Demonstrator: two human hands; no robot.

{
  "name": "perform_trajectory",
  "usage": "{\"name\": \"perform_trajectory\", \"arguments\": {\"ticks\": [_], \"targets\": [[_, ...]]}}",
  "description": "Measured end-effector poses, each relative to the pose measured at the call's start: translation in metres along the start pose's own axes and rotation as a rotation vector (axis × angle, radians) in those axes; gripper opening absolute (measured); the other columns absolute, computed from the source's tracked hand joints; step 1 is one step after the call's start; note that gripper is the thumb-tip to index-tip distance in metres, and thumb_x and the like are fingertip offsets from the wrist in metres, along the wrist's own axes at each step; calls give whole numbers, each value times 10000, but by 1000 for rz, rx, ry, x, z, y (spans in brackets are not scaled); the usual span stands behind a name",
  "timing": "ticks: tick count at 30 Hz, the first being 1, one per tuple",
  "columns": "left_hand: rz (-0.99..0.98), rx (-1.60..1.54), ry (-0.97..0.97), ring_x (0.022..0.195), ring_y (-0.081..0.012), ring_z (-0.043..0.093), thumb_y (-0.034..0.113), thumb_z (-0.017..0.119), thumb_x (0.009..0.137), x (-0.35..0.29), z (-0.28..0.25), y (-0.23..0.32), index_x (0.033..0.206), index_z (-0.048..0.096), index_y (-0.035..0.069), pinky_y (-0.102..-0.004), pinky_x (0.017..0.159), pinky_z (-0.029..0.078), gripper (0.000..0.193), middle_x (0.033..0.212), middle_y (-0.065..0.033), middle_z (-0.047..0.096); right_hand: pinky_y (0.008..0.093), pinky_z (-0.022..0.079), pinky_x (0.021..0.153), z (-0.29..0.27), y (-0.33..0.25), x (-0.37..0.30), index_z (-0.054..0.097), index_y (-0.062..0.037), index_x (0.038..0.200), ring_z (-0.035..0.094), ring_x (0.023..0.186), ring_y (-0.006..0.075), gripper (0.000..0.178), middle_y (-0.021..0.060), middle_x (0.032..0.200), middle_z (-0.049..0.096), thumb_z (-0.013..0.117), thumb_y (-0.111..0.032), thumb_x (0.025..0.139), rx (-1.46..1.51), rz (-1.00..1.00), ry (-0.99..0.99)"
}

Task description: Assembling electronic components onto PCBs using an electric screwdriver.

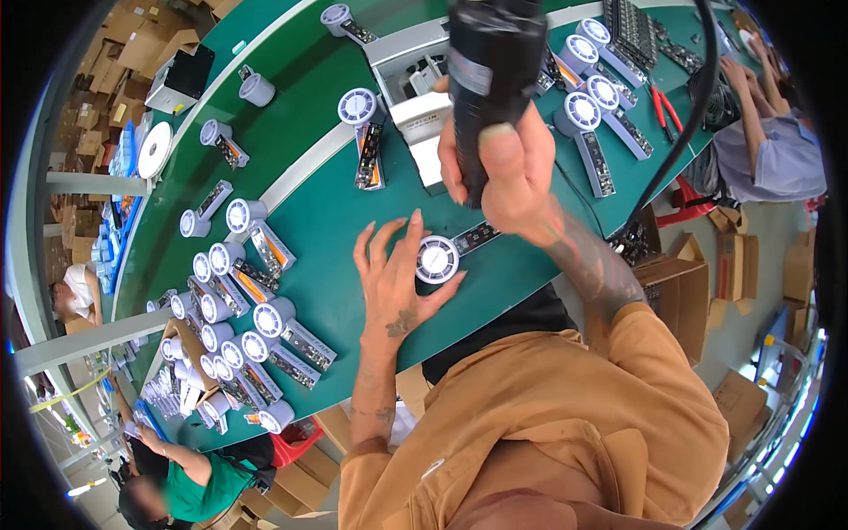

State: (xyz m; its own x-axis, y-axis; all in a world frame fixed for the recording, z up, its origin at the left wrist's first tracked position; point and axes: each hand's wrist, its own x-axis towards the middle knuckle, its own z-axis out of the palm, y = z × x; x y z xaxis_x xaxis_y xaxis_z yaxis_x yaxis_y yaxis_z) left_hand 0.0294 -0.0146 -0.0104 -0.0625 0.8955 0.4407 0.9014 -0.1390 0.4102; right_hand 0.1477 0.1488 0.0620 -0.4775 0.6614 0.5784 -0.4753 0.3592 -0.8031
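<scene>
In my right hand [521, 168] is a thick black electric screwdriver [495, 62], gripped upright with the fingers wrapped round its narrower lower part; its tip is hidden. Below it lies a small round-headed fan unit [437, 259], white and grey, with a circuit board [475, 237] showing in its open handle. My left hand [391, 274] curves round the fan's head, thumb along the near edge and index finger on the left side, while the other fingers are spread and raised. The handle's far end disappears under my right hand.
Similar fan units [274, 318] crowd the table's left side, and several [583, 115] stand at the right. A grey fixture [415, 115] sits behind the screwdriver. Red-handled pliers [662, 110] and a black cable [698, 115] are at the right. Other people [760, 141] sit along the table.
</scene>
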Motion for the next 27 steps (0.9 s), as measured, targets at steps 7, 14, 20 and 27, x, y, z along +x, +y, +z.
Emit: {"name": "perform_trajectory", "arguments": {"ticks": [7,14,20,27], "targets": [[1,-9,-12,1199,-285,540,321,876,696,-1,-1,-2,1422,484,-37,-540,1121,286,900,984,-88,687,243,400,453,18,7,-18,406,118,1275,500,494,104,792,85,677,547,449,-622,996,128,96,17],[10,-26,-8,1185,-282,545,322,878,694,-2,0,-4,1426,476,-44,-541,1119,289,912,1002,-92,686,252,392,443,19,10,-20,399,111,1280,488,479,114,793,94,661,536,456,-625,991,158,112,20],[-4,-34,-20,1181,-286,548,317,882,690,-2,1,-3,1428,471,-49,-545,1116,295,921,1045,-103,684,261,379,431,18,9,-22,389,117,1275,477,458,125,821,98,643,529,452,-647,980,181,148,105],[5,-58,0,1199,-304,539,285,890,685,-2,0,-3,1425,456,-77,-544,1118,300,931,1079,-115,691,241,380,468,19,10,-29,418,115,1224,484,494,105,893,88,666,550,456,-729,934,150,145,-8]]}}
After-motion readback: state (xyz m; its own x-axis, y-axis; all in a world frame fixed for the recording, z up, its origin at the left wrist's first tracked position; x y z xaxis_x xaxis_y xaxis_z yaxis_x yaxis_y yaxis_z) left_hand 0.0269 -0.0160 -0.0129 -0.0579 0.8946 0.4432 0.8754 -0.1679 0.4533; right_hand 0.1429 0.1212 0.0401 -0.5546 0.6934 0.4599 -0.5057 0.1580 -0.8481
